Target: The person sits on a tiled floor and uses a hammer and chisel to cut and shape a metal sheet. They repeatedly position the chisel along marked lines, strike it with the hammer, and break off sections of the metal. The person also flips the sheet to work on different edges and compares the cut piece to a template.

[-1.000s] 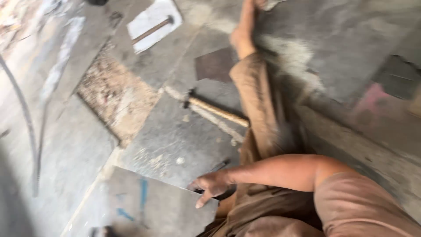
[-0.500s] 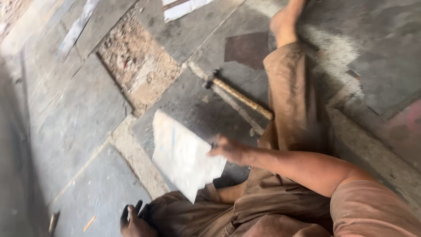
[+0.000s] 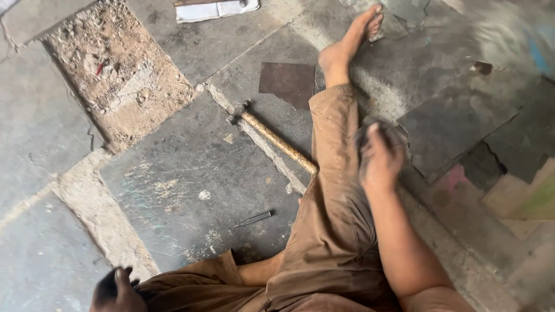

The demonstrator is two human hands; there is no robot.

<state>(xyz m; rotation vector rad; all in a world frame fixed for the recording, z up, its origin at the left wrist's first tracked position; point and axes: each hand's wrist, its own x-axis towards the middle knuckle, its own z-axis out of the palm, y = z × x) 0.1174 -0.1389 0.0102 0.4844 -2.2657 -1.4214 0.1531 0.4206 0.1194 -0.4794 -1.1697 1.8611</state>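
Two bare hands show, well apart. The right hand hangs blurred over the outstretched leg, its fingers curled around a dark, flat piece that I cannot make out clearly; they seem closed on it. The left hand sits at the bottom edge of the view, fingers bent on the stone floor beside the folded brown trouser cloth; whether it holds anything I cannot tell.

Just left of the right fingers, past the leg, a hammer with a wooden handle lies along a mortar joint, its head pointing away. Nearer the left fingers, a small dark chisel lies alone on a wide slab with open floor all round it. Beyond the hammer rests a square rusty plate, and farther left a slab is missing, leaving a pit of loose earth with raw edges. To the right of the right fingers, broken slate slabs overlap with jagged edges, leaving little free floor. A white sheet lies at the top edge.
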